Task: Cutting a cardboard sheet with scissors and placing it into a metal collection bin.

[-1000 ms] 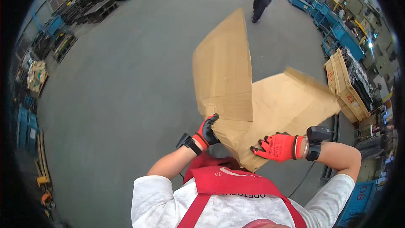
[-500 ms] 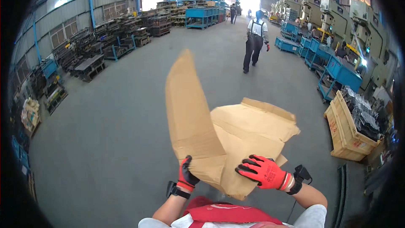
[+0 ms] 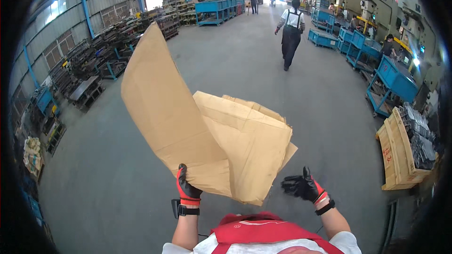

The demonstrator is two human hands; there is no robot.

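A large folded sheet of brown cardboard [image 3: 252,146] is held out in front of my body, above the grey floor. One long flap [image 3: 157,99] of it stands up toward the far left. My left hand [image 3: 187,187], in a red and black glove, grips the lower left edge with the thumb on the near face; its other fingers are hidden behind the sheet. My right hand [image 3: 303,187], gloved the same way, is off the cardboard, a little to the right of its lower corner. Its black palm side shows, the fingers are stretched out and nothing is in them.
Ahead, a person in dark overalls [image 3: 292,35] walks on the aisle floor. At right stand a wooden crate [image 3: 394,155] of dark metal parts, blue carts [image 3: 395,82] and a row of presses [image 3: 376,14]. Metal racks and dies [image 3: 87,89] line the left side.
My right hand has let go of the cardboard and turned over beside it. The cardboard has swung left with my left hand still gripping it. The walking person is farther ahead.
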